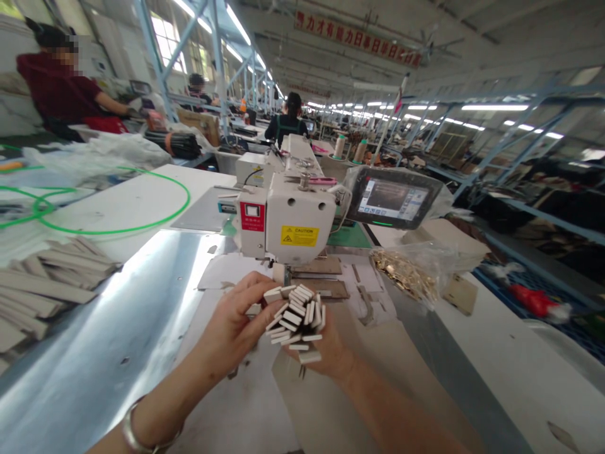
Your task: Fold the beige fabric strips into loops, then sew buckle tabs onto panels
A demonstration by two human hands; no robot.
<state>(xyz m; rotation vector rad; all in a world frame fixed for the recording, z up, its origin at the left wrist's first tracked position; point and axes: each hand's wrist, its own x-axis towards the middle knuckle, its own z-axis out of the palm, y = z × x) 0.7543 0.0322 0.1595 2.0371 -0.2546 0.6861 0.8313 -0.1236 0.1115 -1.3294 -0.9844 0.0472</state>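
Both my hands hold a loose bundle of small white-edged strips point(293, 320) in front of the sewing machine. My left hand point(235, 321), with a metal bangle point(135, 435) at the wrist, pinches the bundle from the left. My right hand point(328, 350) supports it from behind and below, mostly hidden by the strips. Just above them stands the white industrial sewing machine head point(283, 217), with its needle area hidden by my fingers. Flat cut pieces point(319, 265) lie on the table beneath it.
A touchscreen control panel point(390, 197) stands right of the machine, beside a plastic bag of small brass parts point(401, 274). A pile of beige strips point(47, 284) and a green cord point(108, 214) lie on the left table. A seated co-worker point(59, 85) works at far left.
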